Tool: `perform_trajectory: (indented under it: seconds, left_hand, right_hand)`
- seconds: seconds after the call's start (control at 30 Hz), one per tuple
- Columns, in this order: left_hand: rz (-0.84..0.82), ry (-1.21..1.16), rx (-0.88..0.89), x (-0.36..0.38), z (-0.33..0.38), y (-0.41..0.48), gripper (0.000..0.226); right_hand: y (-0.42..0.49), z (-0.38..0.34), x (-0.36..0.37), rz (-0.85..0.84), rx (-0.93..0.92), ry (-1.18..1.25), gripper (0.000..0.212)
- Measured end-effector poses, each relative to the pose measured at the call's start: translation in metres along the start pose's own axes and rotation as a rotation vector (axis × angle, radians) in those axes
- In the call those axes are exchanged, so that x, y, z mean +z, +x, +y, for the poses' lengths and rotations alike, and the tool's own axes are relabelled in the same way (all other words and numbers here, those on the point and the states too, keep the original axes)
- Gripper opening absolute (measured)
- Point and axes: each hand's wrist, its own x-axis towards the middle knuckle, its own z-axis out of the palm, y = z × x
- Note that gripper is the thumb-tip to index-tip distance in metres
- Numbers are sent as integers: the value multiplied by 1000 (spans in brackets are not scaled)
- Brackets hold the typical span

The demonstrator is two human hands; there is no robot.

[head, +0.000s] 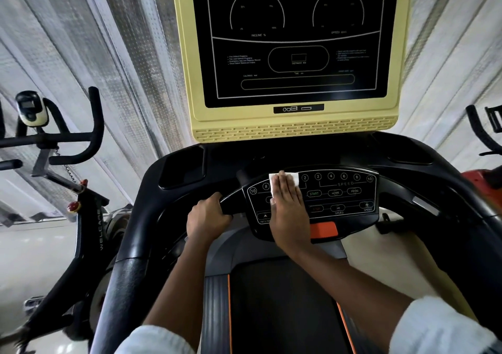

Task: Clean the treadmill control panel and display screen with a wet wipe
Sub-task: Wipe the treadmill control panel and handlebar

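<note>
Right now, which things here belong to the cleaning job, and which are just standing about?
In the job: wet wipe, right hand pressing it flat, control panel, display screen, left hand gripping the handlebar.
Standing about: exercise bike on the left, another machine at the right edge.

The fingers (285,190) of the right hand (289,212) hide most of the wet wipe (293,177) and the control panel (342,200) buttons beneath them. Far beyond these fingers, the top of the display screen (296,35) is cut off.
</note>
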Motion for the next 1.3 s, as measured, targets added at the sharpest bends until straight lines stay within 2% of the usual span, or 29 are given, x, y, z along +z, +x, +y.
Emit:
perform_trajectory:
  seconds: [0.1, 0.23, 0.33, 0.47, 0.6, 0.7, 0.73, 0.83, 0.87, 0.97, 1.1, 1.2, 1.23, 1.3]
  left_hand:
    - [-1, -5, 11, 2, -1, 1, 25]
    - [6, -1, 13, 1, -1, 0, 26]
    - [4, -14, 14, 2, -1, 0, 25]
    - [4, -3, 8, 1, -1, -1, 27]
    - [5, 0, 17, 2, -2, 0, 27]
    - [0, 4, 5, 3, -2, 0, 26]
    - [0, 7, 5, 3, -2, 0, 26]
    - [-3, 3, 8, 4, -3, 2, 27]
    - [-3, 2, 6, 5, -3, 2, 27]
    - [2, 7, -1, 5, -3, 1, 25]
    - [-2, 6, 5, 6, -3, 3, 27]
    - [-1, 6, 8, 7, -4, 3, 31]
    - [1, 12, 7, 7, -4, 3, 33]
    - [5, 20, 10, 7, -5, 4, 36]
  right_hand:
    - [-1, 2, 0, -70, -167, -3, 56]
    - [-1, 1, -2, -45, -47, 10, 56]
    - [-3, 4, -3, -97, -164, 13, 55]
    - [2, 11, -6, 2, 24, 17, 55]
    - [-1, 16, -8, -79, -178, 11, 55]
    - [2, 23, -11, 15, 18, 28, 56]
    - [2, 22, -10, 17, 33, 28, 56]
    - [-1, 26, -10, -52, -153, 9, 55]
    - [1, 30, -11, -43, -135, 16, 55]
    - [6, 34, -13, 49, 89, 52, 56]
    - [2, 37, -15, -35, -95, 34, 56]
    - [7, 42, -16, 59, 97, 35, 56]
    - [6, 39, -15, 50, 96, 35, 57]
    - [3, 38, -15, -9, -28, 27, 56]
